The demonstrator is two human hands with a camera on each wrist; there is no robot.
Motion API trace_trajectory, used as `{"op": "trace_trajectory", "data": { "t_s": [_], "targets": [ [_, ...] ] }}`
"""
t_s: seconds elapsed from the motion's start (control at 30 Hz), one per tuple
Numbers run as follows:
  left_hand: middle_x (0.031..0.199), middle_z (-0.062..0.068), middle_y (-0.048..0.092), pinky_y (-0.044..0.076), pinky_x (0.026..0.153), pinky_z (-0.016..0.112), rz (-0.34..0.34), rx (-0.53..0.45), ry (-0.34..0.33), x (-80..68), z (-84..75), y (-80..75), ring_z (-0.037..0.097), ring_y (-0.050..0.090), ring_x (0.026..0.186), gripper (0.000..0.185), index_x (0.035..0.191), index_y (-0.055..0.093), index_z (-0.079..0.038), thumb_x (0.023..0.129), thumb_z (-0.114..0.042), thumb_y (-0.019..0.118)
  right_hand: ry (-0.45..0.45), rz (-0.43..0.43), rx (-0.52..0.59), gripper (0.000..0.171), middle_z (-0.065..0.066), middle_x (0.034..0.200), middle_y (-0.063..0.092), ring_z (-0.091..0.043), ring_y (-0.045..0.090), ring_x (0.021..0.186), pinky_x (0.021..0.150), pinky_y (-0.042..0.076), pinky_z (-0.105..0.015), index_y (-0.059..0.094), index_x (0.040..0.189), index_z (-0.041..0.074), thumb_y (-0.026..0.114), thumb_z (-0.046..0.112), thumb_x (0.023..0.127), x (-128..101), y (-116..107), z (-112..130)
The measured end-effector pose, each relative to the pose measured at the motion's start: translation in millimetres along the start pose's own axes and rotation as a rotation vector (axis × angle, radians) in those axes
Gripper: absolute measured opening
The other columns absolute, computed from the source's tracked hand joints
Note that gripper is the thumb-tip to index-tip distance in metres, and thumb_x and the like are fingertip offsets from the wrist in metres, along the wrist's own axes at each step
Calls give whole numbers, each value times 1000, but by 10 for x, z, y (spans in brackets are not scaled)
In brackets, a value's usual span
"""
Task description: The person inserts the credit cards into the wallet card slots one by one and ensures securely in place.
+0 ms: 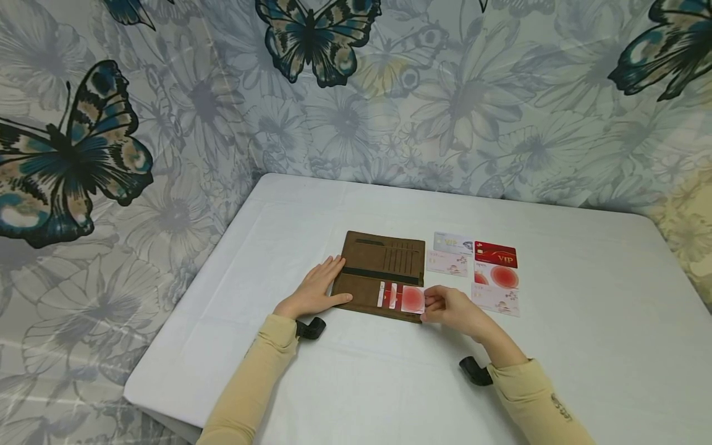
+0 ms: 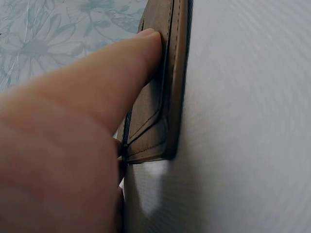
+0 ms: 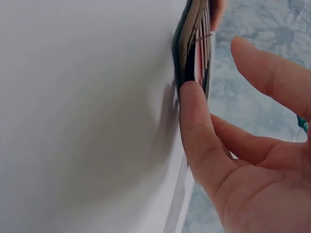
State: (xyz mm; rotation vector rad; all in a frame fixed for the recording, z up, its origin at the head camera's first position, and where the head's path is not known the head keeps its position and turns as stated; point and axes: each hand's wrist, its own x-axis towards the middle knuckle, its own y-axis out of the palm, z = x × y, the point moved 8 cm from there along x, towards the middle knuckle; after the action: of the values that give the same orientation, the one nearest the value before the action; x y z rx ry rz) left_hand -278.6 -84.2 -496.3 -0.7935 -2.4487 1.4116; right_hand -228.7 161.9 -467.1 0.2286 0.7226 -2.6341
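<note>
Near the surface's middle, my left hand [image 1: 314,290] presses the open wallet [image 1: 384,272] flat while my right-hand fingers [image 1: 439,301] pinch a pink card [image 1: 413,299], which next needs sliding squarely into its slot.

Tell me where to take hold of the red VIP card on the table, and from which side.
Grip the red VIP card by its far long edge or its right short edge, coming from above at the far right. It lies flat on the table, and those edges look free: a pale card adjoins its left end and a red-circle card its near edge. Likely tip an edge up first.
</note>
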Motion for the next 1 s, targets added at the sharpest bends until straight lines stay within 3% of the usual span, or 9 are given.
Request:
{"op": "trace_trajectory", "data": {
  "t_s": [1.0],
  "targets": [
    [154,9,8,1,111,40,-17,-9,13,1,5,7,21,1,139,85,150,11,-8,89,-49,55,28,-53,-24,51,-11,93,55,-20,52,82,73,48,-30,48,113,-11,77,4,74,37,55,2]
  ]
}}
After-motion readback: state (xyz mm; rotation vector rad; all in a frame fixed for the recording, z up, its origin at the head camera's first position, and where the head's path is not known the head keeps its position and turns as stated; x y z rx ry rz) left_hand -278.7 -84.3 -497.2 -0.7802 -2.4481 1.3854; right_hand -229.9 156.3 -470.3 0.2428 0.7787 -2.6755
